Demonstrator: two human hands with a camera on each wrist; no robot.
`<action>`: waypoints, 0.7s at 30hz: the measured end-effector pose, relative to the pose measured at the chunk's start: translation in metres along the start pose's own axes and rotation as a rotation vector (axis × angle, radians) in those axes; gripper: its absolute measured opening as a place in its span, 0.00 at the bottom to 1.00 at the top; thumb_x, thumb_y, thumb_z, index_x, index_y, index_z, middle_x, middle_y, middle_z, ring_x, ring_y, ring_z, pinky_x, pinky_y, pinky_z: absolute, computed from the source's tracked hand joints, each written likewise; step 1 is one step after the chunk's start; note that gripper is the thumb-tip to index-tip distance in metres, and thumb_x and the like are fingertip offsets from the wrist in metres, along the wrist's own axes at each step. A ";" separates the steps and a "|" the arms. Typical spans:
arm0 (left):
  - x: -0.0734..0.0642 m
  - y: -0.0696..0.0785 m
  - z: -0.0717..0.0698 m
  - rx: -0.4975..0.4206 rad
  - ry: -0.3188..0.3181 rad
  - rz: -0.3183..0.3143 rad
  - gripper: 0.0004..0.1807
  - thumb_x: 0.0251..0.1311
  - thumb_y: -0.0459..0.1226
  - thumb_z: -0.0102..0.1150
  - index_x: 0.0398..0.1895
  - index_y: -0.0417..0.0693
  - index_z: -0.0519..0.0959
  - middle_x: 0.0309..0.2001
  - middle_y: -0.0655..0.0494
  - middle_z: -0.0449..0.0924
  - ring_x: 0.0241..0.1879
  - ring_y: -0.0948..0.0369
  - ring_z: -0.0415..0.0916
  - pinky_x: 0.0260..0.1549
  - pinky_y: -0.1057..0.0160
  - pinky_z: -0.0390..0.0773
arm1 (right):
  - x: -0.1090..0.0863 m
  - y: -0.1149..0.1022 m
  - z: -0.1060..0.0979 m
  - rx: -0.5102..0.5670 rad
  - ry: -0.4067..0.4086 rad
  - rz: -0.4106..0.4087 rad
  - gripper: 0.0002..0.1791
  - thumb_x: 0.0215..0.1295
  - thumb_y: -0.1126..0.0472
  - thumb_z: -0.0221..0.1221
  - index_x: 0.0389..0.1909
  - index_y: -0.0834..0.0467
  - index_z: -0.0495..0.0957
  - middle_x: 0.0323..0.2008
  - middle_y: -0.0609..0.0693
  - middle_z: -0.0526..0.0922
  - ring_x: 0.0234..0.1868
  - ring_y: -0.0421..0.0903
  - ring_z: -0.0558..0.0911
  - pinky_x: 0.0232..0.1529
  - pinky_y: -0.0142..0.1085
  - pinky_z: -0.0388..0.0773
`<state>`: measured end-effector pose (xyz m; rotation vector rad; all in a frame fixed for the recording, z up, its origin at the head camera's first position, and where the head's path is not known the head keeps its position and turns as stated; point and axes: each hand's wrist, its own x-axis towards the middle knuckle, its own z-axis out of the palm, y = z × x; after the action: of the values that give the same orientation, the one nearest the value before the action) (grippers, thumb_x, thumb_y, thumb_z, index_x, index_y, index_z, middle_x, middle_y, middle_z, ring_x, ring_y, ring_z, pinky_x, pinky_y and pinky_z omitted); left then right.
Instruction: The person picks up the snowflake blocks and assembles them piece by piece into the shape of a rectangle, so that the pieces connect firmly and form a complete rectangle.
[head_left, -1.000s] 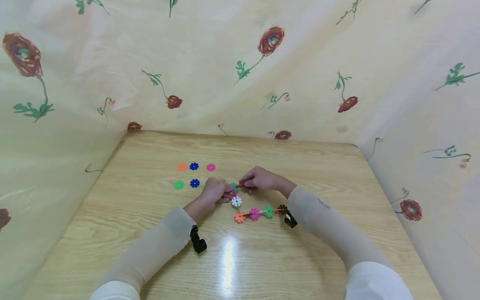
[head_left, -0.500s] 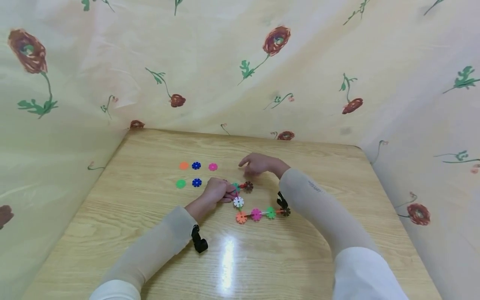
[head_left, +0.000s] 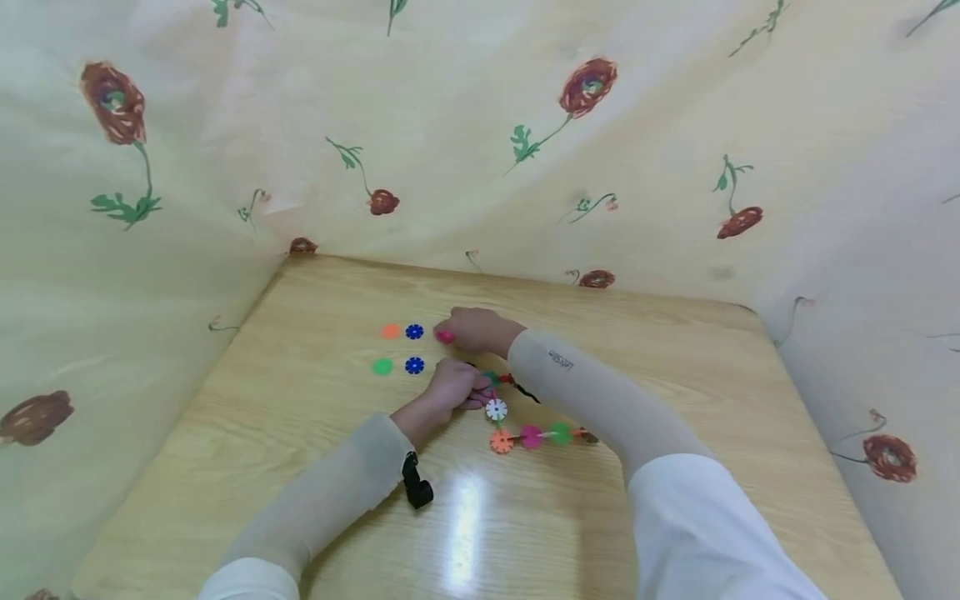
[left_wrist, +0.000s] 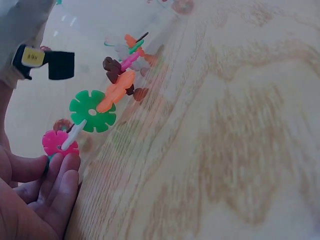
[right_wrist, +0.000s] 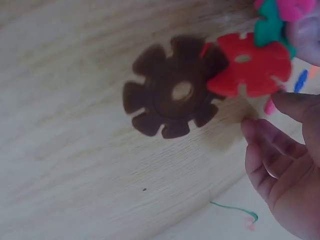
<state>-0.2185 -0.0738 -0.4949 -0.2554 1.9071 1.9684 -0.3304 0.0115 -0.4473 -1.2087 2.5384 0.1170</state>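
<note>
In the head view my left hand [head_left: 456, 387] pinches a chain of interlocking notched plastic discs at its teal disc [head_left: 491, 379]. The left wrist view shows the chain running off through a pink disc [left_wrist: 55, 143], a green disc [left_wrist: 93, 111] and an orange disc [left_wrist: 118, 91]. A brown disc [right_wrist: 162, 95] and a red disc [right_wrist: 256, 65] form the end by my right wrist. My right hand [head_left: 476, 329] reaches over a loose pink disc [head_left: 445, 336], thumb and fingers apart beside it; whether they touch it is unclear.
Left of the hands lie two blue discs [head_left: 414, 332], an orange disc [head_left: 391, 331] and a light green disc [head_left: 382, 367], all loose on the wooden table [head_left: 300, 333]. Flower-printed cloth [head_left: 450, 125] hangs behind and at both sides.
My right hand let go of the brown disc at the chain's end and moved left to the loose pink disc. My left hand kept its pinch on the chain. The head view shifted slightly.
</note>
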 end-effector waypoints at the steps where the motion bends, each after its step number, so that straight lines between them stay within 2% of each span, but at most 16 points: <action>1: 0.000 0.000 0.001 0.001 -0.003 0.003 0.08 0.65 0.29 0.59 0.35 0.31 0.85 0.25 0.49 0.84 0.22 0.62 0.82 0.23 0.67 0.83 | 0.002 0.001 0.001 -0.029 0.009 -0.009 0.12 0.78 0.65 0.49 0.51 0.52 0.79 0.43 0.54 0.80 0.43 0.49 0.76 0.44 0.41 0.78; 3: 0.002 0.000 0.001 0.004 -0.005 -0.001 0.08 0.65 0.30 0.60 0.35 0.31 0.86 0.24 0.50 0.84 0.21 0.62 0.82 0.23 0.67 0.83 | 0.006 0.004 0.004 -0.045 0.012 0.003 0.08 0.78 0.64 0.50 0.48 0.53 0.78 0.40 0.51 0.77 0.39 0.47 0.74 0.41 0.38 0.76; 5: 0.003 0.000 -0.001 0.002 0.003 -0.015 0.08 0.64 0.30 0.61 0.35 0.32 0.86 0.24 0.50 0.84 0.21 0.62 0.81 0.23 0.67 0.83 | 0.009 0.007 0.006 -0.017 0.006 0.013 0.06 0.76 0.65 0.53 0.46 0.55 0.77 0.39 0.51 0.76 0.38 0.46 0.73 0.41 0.37 0.75; 7: 0.003 0.000 -0.002 0.001 0.015 -0.025 0.07 0.64 0.30 0.62 0.36 0.33 0.86 0.25 0.49 0.84 0.22 0.62 0.82 0.23 0.67 0.83 | 0.006 0.014 0.006 0.065 -0.010 0.029 0.04 0.72 0.66 0.56 0.44 0.56 0.76 0.38 0.50 0.77 0.38 0.46 0.74 0.41 0.37 0.75; 10: 0.003 0.001 0.000 0.006 0.023 -0.025 0.07 0.64 0.29 0.61 0.38 0.33 0.86 0.27 0.48 0.85 0.23 0.61 0.83 0.25 0.66 0.84 | -0.008 0.032 0.008 0.211 -0.003 0.057 0.04 0.66 0.67 0.60 0.39 0.57 0.76 0.35 0.49 0.79 0.36 0.46 0.75 0.39 0.37 0.75; 13: 0.003 0.000 0.001 0.013 0.018 -0.027 0.07 0.64 0.29 0.61 0.39 0.33 0.85 0.29 0.46 0.86 0.25 0.60 0.83 0.27 0.65 0.85 | -0.032 0.053 0.012 0.339 0.073 0.088 0.03 0.62 0.67 0.63 0.35 0.57 0.79 0.31 0.48 0.80 0.33 0.45 0.75 0.36 0.36 0.74; 16: 0.003 0.000 0.001 0.017 0.017 -0.052 0.06 0.64 0.30 0.61 0.39 0.34 0.85 0.30 0.46 0.86 0.25 0.59 0.84 0.28 0.65 0.85 | -0.063 0.069 0.021 0.440 0.191 0.126 0.01 0.64 0.66 0.64 0.35 0.58 0.83 0.30 0.48 0.81 0.31 0.44 0.75 0.35 0.36 0.73; 19: 0.002 0.000 0.000 0.026 0.027 -0.074 0.06 0.64 0.30 0.61 0.39 0.35 0.85 0.31 0.46 0.86 0.26 0.59 0.84 0.29 0.64 0.85 | -0.097 0.074 0.033 0.545 0.274 0.182 0.04 0.67 0.66 0.64 0.35 0.58 0.87 0.30 0.47 0.84 0.31 0.44 0.77 0.35 0.38 0.76; 21: 0.003 0.001 0.002 0.032 0.029 -0.084 0.06 0.65 0.30 0.61 0.40 0.35 0.85 0.31 0.46 0.86 0.26 0.59 0.83 0.29 0.64 0.85 | -0.119 0.073 0.042 0.605 0.302 0.230 0.04 0.68 0.64 0.65 0.35 0.56 0.88 0.31 0.45 0.86 0.32 0.43 0.79 0.36 0.38 0.78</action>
<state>-0.2212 -0.0718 -0.4948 -0.3518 1.9125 1.8874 -0.3057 0.1552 -0.4532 -0.7352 2.6484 -0.7777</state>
